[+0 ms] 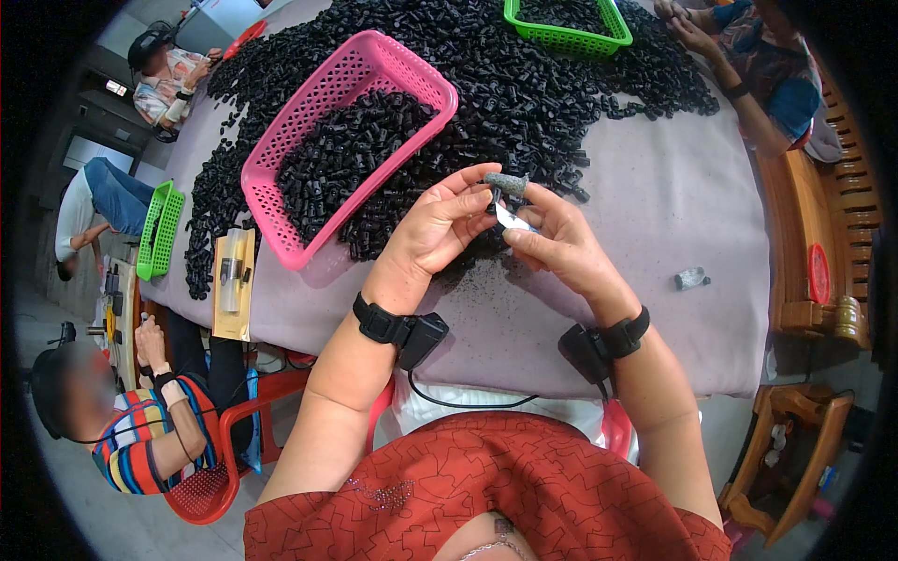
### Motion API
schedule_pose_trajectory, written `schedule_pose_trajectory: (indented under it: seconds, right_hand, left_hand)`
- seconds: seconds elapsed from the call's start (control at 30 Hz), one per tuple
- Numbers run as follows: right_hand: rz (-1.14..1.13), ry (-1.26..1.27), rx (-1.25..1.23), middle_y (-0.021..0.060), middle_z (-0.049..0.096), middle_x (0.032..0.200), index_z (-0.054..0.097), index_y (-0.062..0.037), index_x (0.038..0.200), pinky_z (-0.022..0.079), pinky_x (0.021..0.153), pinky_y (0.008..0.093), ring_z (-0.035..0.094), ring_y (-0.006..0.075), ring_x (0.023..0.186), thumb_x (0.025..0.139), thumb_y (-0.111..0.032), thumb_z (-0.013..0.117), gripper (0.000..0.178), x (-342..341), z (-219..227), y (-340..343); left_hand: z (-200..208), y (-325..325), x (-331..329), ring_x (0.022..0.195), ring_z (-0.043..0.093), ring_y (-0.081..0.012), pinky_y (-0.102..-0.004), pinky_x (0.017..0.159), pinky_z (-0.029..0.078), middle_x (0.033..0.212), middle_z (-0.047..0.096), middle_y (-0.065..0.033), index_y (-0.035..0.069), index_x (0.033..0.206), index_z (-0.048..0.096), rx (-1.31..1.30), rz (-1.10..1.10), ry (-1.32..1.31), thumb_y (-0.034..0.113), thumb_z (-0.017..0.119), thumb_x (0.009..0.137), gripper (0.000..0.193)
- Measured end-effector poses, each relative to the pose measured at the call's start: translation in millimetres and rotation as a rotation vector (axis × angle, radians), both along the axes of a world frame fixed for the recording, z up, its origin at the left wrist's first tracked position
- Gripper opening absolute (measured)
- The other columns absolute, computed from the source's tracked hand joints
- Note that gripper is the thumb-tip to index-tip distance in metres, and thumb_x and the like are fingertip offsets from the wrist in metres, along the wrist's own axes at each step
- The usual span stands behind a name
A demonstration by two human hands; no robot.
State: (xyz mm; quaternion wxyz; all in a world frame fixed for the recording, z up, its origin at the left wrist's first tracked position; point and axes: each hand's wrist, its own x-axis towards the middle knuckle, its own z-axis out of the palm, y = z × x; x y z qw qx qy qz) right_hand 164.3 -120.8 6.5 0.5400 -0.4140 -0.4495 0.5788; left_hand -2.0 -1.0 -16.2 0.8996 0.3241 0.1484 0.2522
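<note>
Both of my hands meet above the near edge of a large heap of small black plastic parts (524,103). My left hand (440,224) is closed in a pinch, apparently on a small black part that is mostly hidden by the fingers. Facing it, my right hand (566,238) grips a small flat piece, white and shiny like a short blade (510,219), between thumb and fingers. A grey wrap (508,184) covers the right index fingertip, close to the left fingers. Just left of my hands, a pink perforated basket (281,220) rests tilted on the heap, holding more black parts.
Green baskets stand at the back (571,35) and left edge (161,234). A tan board (221,323) with a clear tube lies left. A small grey roll (690,279) sits right on the grey tablecloth (645,196). Other people sit around; a wooden bench (795,224) stands right.
</note>
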Motion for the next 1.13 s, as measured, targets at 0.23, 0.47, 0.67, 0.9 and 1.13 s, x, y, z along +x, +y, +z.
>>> schedule_pose_trajectory:
  seconds: [0.23,0.47,0.67,0.9,1.13]
  right_hand:
    - [-0.034,-0.082,-0.029,-0.0038,0.053,0.071,0.052,-0.0051,0.134,0.036,0.052,0.0194,0.046,0.0032,0.059,0.088,-0.011,0.065,0.048,1.2,1.0,0.3]
    - [-0.074,-0.014,-0.068,-0.0034,0.058,0.08,0.058,-0.0041,0.125,0.036,0.052,0.0186,0.046,0.0024,0.062,0.087,-0.01,0.066,0.039,2.4,0.3,1.4]
    - [-0.185,-0.025,-0.024,-0.0023,0.062,0.086,0.062,-0.0037,0.119,0.035,0.051,0.0181,0.045,0.0018,0.06,0.087,-0.011,0.068,0.034,0.1,1.6,0.9]
    - [-0.227,-0.038,-0.028,-0.0024,0.063,0.087,0.064,-0.0035,0.115,0.037,0.05,0.0178,0.047,0.0015,0.06,0.086,-0.01,0.069,0.031,-0.2,-2.3,1.9]
    - [-0.274,-0.072,-0.008,-0.0025,0.064,0.088,0.064,-0.0054,0.117,0.039,0.052,0.0177,0.05,0.0018,0.064,0.085,-0.01,0.069,0.033,-0.7,-2.5,2.3]
  left_hand:
    - [-0.6,-1.1,-0.5,0.094,0.066,-0.0134,-0.0248,0.081,0.058,0.11,0.065,-0.0079,0.001,0.13,0.052,0.017,-0.02,0.004,0.005,0.063,0.091,0.041]
    - [0.4,-6.6,2.1,0.096,0.066,-0.0141,-0.0255,0.081,0.058,0.111,0.065,-0.0069,0.003,0.129,0.053,-0.002,-0.01,0.02,0.004,0.064,0.09,0.04]
    - [7.0,-16.4,6.4,0.096,0.065,-0.0135,-0.0265,0.082,0.056,0.11,0.066,-0.0056,0.003,0.13,0.053,0.208,0.033,0.132,0.001,0.064,0.088,0.044]
    - [9.5,-18.8,6.0,0.092,0.065,-0.0113,-0.0238,0.079,0.055,0.105,0.066,-0.0052,0.003,0.131,0.052,0.332,0.058,0.22,0.0,0.066,0.086,0.047]
    - [7.8,-17.1,5.8,0.085,0.065,-0.0104,-0.0236,0.075,0.056,0.103,0.066,-0.004,0.003,0.126,0.056,0.315,0.047,0.318,0.004,0.069,0.087,0.041]
